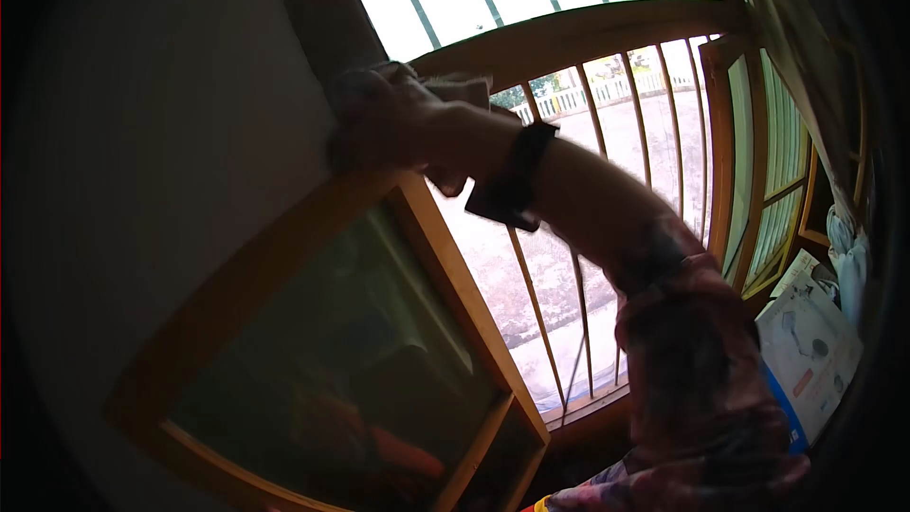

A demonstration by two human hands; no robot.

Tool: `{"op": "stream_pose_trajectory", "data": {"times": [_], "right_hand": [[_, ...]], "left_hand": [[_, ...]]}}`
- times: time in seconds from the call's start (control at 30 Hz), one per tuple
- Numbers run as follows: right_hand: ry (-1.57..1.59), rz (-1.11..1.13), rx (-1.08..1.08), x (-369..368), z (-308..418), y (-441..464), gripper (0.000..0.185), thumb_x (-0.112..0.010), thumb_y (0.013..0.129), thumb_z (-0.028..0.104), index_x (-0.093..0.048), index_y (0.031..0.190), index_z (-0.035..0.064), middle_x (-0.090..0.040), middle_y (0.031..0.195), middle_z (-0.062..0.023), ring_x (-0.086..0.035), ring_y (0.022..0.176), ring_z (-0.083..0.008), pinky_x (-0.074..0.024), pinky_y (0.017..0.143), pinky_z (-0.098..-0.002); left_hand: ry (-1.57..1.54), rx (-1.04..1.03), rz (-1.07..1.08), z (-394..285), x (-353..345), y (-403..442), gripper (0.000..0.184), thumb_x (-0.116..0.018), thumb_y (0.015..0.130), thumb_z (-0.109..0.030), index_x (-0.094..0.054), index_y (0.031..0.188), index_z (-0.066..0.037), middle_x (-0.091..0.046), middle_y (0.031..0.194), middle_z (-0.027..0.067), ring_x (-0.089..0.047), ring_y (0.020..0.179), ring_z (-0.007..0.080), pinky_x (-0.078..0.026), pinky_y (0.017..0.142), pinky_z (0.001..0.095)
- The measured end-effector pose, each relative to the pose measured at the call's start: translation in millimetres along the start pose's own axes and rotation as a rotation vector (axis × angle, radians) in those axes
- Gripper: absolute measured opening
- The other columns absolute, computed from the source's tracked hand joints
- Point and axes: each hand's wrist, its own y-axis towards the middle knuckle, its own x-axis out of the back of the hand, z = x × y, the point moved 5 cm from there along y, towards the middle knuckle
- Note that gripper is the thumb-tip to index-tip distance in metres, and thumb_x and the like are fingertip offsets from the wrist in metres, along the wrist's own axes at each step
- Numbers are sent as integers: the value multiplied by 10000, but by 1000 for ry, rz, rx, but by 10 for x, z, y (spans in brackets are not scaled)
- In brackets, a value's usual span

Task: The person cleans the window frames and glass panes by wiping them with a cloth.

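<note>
My right hand [384, 123] reaches up to the top corner of an opened wooden window sash [445, 265]. Its fingers are closed on what looks like a crumpled cloth [450, 180], whose edges stick out on either side of the wrist. Motion blur and shade smear the fingers. A dark watch [517, 180] is strapped round the wrist, and a patterned sleeve [697, 360] covers the forearm. The sash's glass pane [332, 351] carries dim reflections. My left hand is out of view.
Behind the arm, the window frame [569, 33] holds upright metal bars [640, 123]. A plain wall [171, 133] rises at left. On the right are another opened sash [725, 142], a curtain [796, 47] and a printed box [810, 351]. A thin dark cord or rod [574, 360] hangs below the forearm.
</note>
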Motion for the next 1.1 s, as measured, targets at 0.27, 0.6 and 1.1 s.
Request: {"op": "stream_pose_trajectory", "data": {"times": [0.27, 0.6, 1.1], "right_hand": [[-413, -43, 81, 17, -223, -129, 479, -577, 750, 238, -448, 1210, 268, -385, 1254, -5, -328, 1171, -253, -409, 822, -429], [-204, -58, 198, -192, -126, -51, 411, -555, 786, 305, -466, 1187, 306, -347, 1270, -29, -296, 1202, -301, -356, 920, -449], [-221, -128, 194, -173, -184, -123, 466, -540, 779, 149, -426, 1226, 217, -451, 1207, -28, -407, 1115, -257, -397, 868, -393]], "left_hand": [[137, 101, -65, 51, 58, -37, 613, -494, 789, -289, -311, 1235, 90, -407, 1198, 257, -454, 1053, 332, -373, 885, 396], [3, 81, -35, 96, 57, -93, 576, -492, 789, -249, -321, 1230, 79, -422, 1179, 244, -468, 1018, 317, -389, 858, 386], [42, -3, 25, 177, 93, -107, 584, -492, 822, -291, -311, 1237, 79, -411, 1194, 252, -455, 1042, 327, -377, 870, 387]]}}
